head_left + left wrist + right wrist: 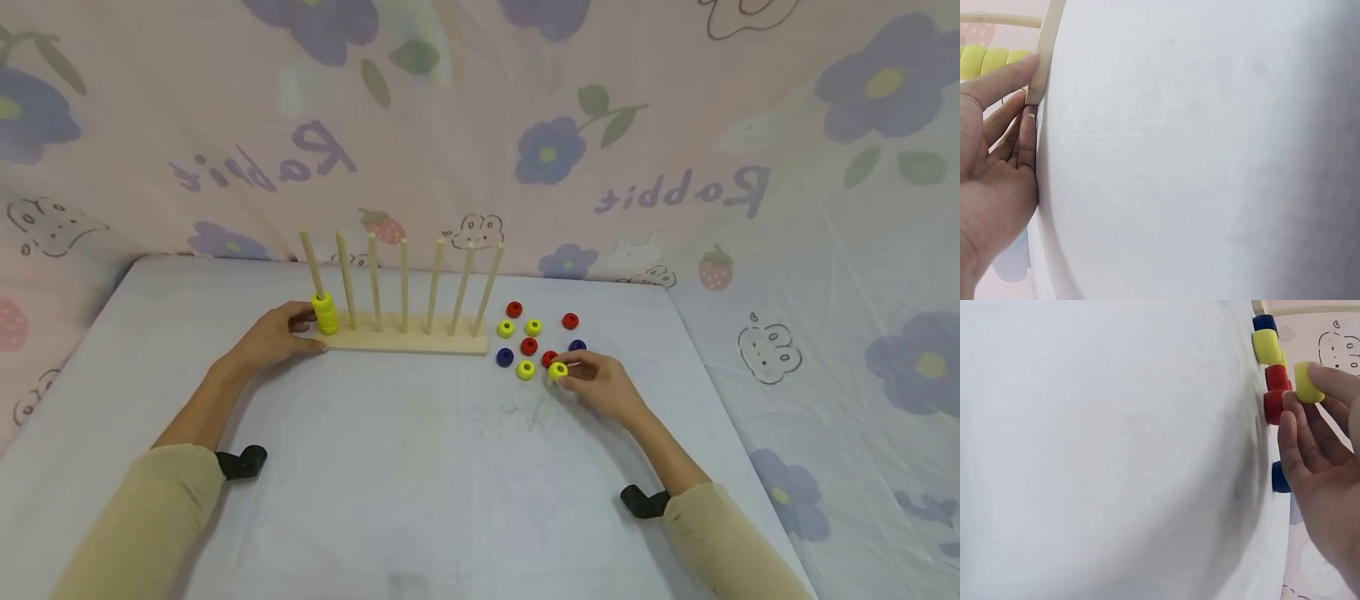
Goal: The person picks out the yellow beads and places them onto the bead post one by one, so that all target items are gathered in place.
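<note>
Hands: 2, bare, in beige sleeves (142, 517), with 1 black fitting (243, 462) at each cuff.

Right hand (603, 387): thumb and fingertips pinch 1 yellow bead (556, 376), held clear of the table (375, 500); the other fingers are bent and parted. The bead is taken by its sides, presumably so that its hole stays uncovered.

Left hand (272, 340): grips the left end of the pegboard (405, 342), thumb at the front edge, fingers behind; apparently a steadying hold, since the pegs are tall and the base narrow.

Loose beads: 9, scattered singly near the right hand and the board's right end, seemingly for easy reach. 3 loose yellow beads (525, 374), 4 red beads (513, 313), 2 blue beads (505, 362).

Pegboard fittings: pale wood, 7 pegs (404, 287) standing in 1 row. The leftmost carries a yellow stack (327, 317) beside the left fingers, exact count unclear; the remaining 6 are bare.

Table: white, with faint grey marks (534, 417) short of the beads.

Backdrop: pale printed cloth (450, 125) behind and at both sides; purple flowers, strawberries, outlined rabbits, "Rabbit" in mirrored lettering.
</note>
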Demonstrator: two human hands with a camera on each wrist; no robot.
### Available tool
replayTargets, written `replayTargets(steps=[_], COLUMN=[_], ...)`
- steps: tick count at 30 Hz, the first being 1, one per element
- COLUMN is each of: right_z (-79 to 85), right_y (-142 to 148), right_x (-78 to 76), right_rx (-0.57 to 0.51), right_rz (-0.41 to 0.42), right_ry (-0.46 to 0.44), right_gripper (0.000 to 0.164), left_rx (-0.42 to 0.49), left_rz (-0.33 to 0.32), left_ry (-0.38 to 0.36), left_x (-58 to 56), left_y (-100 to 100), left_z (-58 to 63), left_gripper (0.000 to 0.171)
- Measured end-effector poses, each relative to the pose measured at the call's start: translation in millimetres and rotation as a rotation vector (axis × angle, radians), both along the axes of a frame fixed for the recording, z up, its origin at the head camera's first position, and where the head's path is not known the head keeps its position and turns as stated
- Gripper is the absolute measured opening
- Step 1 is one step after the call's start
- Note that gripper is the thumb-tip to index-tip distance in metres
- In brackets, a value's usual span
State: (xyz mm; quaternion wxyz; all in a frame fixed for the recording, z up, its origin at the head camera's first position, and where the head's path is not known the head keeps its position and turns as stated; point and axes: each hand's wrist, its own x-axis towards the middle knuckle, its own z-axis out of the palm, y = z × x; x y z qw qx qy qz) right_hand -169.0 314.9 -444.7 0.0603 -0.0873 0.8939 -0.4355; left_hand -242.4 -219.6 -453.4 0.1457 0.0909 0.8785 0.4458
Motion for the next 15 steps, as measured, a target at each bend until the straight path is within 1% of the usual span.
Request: replayTargets(steps=[2,6,9,12,13,15], right_z=[4.6,16.8,34.3,52.4,56.8,60.5], right_y=[-1.8,-9.2,-20.4,-31.8,-34.7,-37.7], right_x=[-2.7,-6.4,-4.1,-1.2,-0.8,-2.9], right_rx=[-0.007,-0.056,-0.078,-0.064,-0.060,-0.068], right_rz=[0.007,0.026,0.044,0.055,0.059,0.062], right_ry=[-0.004,-0.018,-0.015,0.002,0.008,0.013], right_gripper=[0.033,0.033,0.033,0.033,0.033,0.032], left_rx=[0.000,0.001,-0.004,-0.009,-0.009,-0.011], left_rz=[-0.002,-0.004,-0.001,0.000,0.001,0.003], left_ry=[0.003,0.002,-0.001,-0.001,-0.001,-0.003], left_x=[-1.6,-2.9,-2.6,-2.2,-2.1,-1.7], left_y=[-0.9,-1.4,-1.1,-1.3,-1.5,-1.6], left_z=[-0.3,-0.7,-1.1,-1.4,-1.5,-1.1], left_gripper=[0.082,0.082,0.081,0.082,0.082,0.081])
